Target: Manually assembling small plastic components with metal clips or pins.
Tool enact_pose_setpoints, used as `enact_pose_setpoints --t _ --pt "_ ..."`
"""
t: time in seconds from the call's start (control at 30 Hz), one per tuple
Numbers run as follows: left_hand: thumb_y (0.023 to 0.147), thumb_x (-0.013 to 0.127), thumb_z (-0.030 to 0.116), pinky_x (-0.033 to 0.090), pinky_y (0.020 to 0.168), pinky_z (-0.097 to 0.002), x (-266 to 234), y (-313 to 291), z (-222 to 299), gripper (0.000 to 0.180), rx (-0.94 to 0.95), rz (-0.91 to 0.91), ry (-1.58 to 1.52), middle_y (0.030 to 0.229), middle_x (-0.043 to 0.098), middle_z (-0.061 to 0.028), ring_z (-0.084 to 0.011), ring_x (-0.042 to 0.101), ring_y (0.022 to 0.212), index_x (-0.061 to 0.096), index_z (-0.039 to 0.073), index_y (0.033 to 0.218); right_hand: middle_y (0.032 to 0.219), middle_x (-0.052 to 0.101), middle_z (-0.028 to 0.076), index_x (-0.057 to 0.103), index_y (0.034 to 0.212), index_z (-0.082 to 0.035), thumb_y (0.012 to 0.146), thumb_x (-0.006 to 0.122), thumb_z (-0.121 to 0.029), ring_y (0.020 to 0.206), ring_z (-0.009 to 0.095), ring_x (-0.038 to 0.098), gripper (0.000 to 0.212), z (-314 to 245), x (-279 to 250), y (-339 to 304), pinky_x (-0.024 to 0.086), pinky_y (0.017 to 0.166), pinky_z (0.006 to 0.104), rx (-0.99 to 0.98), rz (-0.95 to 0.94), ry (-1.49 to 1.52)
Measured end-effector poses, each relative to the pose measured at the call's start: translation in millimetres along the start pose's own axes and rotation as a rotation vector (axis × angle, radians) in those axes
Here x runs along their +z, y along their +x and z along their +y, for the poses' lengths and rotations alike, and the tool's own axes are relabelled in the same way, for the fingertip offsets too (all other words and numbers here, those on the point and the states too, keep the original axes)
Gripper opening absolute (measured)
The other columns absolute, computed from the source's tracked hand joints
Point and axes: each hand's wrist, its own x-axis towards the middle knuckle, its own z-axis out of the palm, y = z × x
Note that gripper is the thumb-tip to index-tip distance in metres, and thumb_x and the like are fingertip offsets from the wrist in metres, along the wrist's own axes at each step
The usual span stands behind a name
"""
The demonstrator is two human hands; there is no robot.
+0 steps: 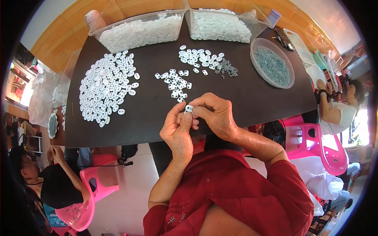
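My left hand (178, 131) pinches a small white plastic piece (189, 107) with a dark hole, just above the near edge of the dark table (157, 118). The thumb and fingertips of my right hand (217, 117) close on the same piece from the right. Just beyond my fingers lies a loose cluster of small white square pieces (173, 83) with holes. Farther back are white oval pieces (201, 57), with a small heap of grey screws or pins (226, 67) beside them. To the left spreads a large pile of white oval pieces (104, 88) with dark holes.
Two clear bins (141, 49) of white pieces line the back. A round tub (292, 78) of grey screws or pins stands right, near black-handled pliers (280, 39). Pink (93, 26) and lilac bottles (274, 17) flank the bins. Other people sit on pink chairs (84, 208) at both sides.
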Motion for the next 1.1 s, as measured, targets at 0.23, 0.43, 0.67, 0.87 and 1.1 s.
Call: enact_pose_setpoints --t 0.23,0.43,0.67,0.87,1.1 --pt "0.090 0.056 0.001 0.048 0.058 -0.0216 -0.7 1.0 -2.9 0.025 0.030 0.015 -0.006 0.077 0.061 -0.0076 -0.0098 0.056 0.063 0.055 -0.009 0.113 0.084 0.058 0.003 0.065 0.093 0.000 0.081 0.061 0.004 0.071 0.006 0.052 0.013 -0.1 -4.9 3.2 0.044 0.063 0.0226 -0.059 -0.088 -0.172" --pt "0.088 0.056 -0.002 0.049 0.059 -0.0222 0.6 6.5 7.5 0.023 -0.035 0.022 -0.074 0.080 0.064 -0.0095 -0.0109 0.057 0.063 0.057 -0.009 0.110 0.082 0.059 0.003 0.063 0.096 -0.003 0.072 0.067 0.003 0.068 0.012 0.050 0.026 -6.9 -9.3 7.5 0.043 0.061 0.0258 -0.256 -0.155 -0.355" --pt "0.086 0.052 -0.005 0.049 0.062 -0.0216 6.3 7.3 15.1 0.021 -0.133 0.094 -0.122 0.084 0.065 -0.0111 -0.0109 0.059 0.065 0.058 -0.009 0.106 0.084 0.059 0.006 0.062 0.097 -0.003 0.063 0.069 0.002 0.071 0.021 0.052 0.035 -3.2 -2.3 9.4 0.045 0.061 0.0312 -0.575 -0.038 -0.580" --pt "0.087 0.051 -0.004 0.049 0.062 -0.0215 5.7 7.7 17.3 0.020 -0.162 0.093 -0.145 0.084 0.064 -0.0104 -0.0106 0.058 0.066 0.060 -0.010 0.104 0.086 0.059 0.007 0.062 0.097 -0.003 0.063 0.069 0.002 0.070 0.021 0.052 0.036 0.8 -2.2 9.9 0.046 0.060 0.0326 -0.700 0.006 -0.639" --pt "0.087 0.056 0.001 0.048 0.062 -0.0225 -1.8 7.7 12.3 0.019 -0.082 -0.016 -0.029 0.087 0.065 -0.0089 -0.0119 0.059 0.070 0.061 -0.008 0.102 0.080 0.059 0.006 0.062 0.096 -0.002 0.064 0.069 0.003 0.067 0.020 0.051 0.033 -1.9 -8.5 9.7 0.044 0.058 0.0311 -0.560 -0.059 -0.539"
